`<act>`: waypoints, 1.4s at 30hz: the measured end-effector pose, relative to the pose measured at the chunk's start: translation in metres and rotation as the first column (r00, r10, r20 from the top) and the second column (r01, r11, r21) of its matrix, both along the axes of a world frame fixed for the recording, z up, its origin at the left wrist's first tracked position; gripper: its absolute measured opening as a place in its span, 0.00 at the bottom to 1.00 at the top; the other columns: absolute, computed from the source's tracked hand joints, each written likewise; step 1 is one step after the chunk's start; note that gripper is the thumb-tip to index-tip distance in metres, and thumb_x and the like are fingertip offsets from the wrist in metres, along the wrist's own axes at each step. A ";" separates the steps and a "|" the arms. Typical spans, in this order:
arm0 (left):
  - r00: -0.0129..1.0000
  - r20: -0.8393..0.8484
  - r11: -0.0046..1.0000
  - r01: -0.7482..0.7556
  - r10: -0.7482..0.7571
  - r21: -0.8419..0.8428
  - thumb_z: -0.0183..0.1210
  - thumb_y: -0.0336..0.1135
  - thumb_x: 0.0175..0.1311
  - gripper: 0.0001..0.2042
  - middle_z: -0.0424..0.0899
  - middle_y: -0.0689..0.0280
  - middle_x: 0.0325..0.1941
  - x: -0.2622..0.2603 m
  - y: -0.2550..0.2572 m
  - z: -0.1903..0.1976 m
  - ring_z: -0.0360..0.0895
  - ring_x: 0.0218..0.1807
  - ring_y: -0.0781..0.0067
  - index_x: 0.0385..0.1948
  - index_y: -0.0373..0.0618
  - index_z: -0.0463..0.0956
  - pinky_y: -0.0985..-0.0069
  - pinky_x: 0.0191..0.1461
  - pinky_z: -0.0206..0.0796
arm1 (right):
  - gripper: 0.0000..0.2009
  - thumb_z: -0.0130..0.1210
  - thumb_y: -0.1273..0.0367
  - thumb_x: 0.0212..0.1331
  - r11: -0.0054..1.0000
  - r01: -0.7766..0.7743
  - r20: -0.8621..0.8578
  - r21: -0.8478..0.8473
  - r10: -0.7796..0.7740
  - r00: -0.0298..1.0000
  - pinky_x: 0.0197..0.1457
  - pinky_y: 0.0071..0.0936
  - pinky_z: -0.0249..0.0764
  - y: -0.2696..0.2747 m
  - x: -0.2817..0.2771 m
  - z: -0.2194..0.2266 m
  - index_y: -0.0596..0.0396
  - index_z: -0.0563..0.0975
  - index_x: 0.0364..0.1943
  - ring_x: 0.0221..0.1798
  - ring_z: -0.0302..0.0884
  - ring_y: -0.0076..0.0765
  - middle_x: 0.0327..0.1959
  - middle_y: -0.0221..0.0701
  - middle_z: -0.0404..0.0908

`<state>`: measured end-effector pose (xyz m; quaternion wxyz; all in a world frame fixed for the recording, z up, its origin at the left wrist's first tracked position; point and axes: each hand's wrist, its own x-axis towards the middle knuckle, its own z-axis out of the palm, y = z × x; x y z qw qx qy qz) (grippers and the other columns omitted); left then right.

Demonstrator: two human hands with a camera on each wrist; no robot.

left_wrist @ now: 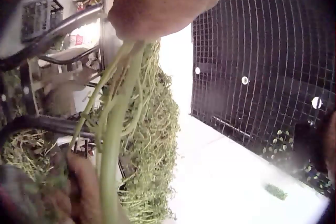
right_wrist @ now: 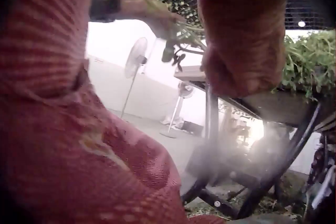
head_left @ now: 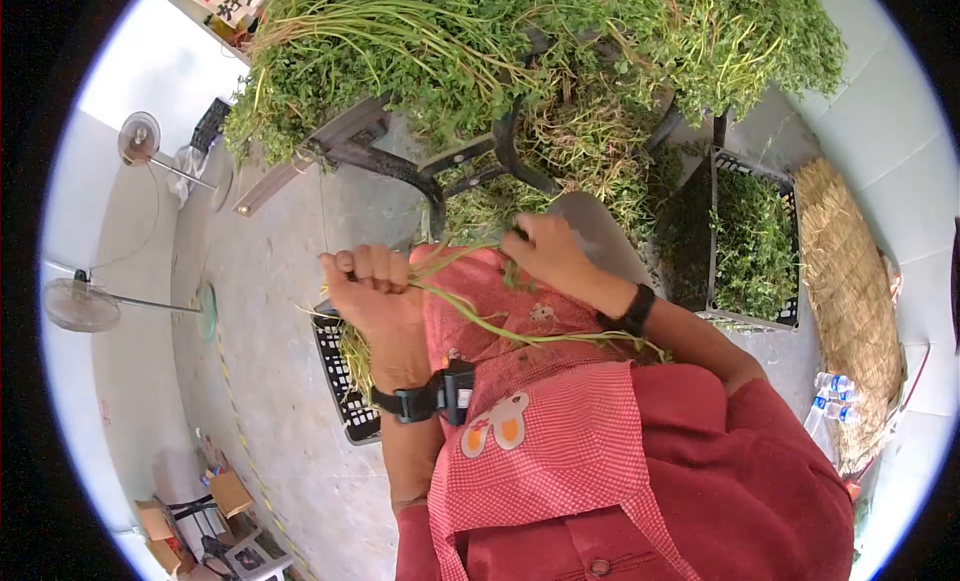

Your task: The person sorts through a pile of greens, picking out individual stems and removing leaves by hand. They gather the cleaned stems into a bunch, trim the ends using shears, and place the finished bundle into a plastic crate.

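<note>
My left hand (head_left: 375,291) grips a small bunch of long green stems (head_left: 475,321), its fingers curled round them. One thick stem runs across the lap over a red checked apron (head_left: 560,421), and thinner ones reach toward the other hand. In the left wrist view the stems (left_wrist: 118,124) stretch away from the fist. My right hand (head_left: 550,251) has curled fingers pinching the leafy end of the thinner stems, with small leaves (head_left: 513,276) hanging below it. In the right wrist view, leaves (right_wrist: 176,48) show beside that hand's fingers.
A table heaped with leafy greens (head_left: 450,61) stands in front, its curved dark legs (head_left: 400,171) near the knees. A black crate (head_left: 340,371) is at left; another crate of greens (head_left: 755,241) is at right. Beyond are a straw roll (head_left: 845,301), water bottles (head_left: 833,399) and standing fans (head_left: 85,303).
</note>
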<state>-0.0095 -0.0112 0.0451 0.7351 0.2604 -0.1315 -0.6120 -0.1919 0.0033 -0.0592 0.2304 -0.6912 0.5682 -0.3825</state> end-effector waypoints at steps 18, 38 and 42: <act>0.994 -0.097 0.999 -0.048 0.050 0.016 0.37 0.47 0.68 0.19 0.44 0.74 0.10 0.021 -0.011 -0.017 0.38 0.12 0.81 0.16 0.52 0.57 0.81 0.12 0.32 | 0.14 0.54 0.61 0.58 0.539 -0.664 0.699 0.518 0.181 0.692 0.23 0.18 0.61 0.034 -0.005 0.051 0.58 0.76 0.39 0.23 0.63 0.15 0.22 0.21 0.70; 0.976 -0.075 0.979 -0.199 0.203 0.053 0.42 0.40 0.64 0.15 0.45 0.74 0.10 0.047 -0.022 -0.029 0.39 0.12 0.81 0.16 0.51 0.56 0.81 0.13 0.34 | 0.21 0.53 0.65 0.58 0.328 -0.939 0.992 0.103 0.036 0.121 0.49 0.12 0.69 0.037 -0.012 0.012 0.67 0.68 0.51 0.48 0.73 0.26 0.47 0.40 0.75; 0.971 -0.094 0.975 -0.215 0.220 0.062 0.42 0.40 0.64 0.15 0.45 0.74 0.10 0.043 -0.022 -0.029 0.39 0.12 0.81 0.15 0.52 0.56 0.81 0.13 0.33 | 0.26 0.54 0.61 0.57 0.283 -0.956 0.978 0.084 0.162 0.134 0.54 0.13 0.68 0.034 -0.003 -0.001 0.68 0.66 0.53 0.52 0.72 0.28 0.50 0.40 0.74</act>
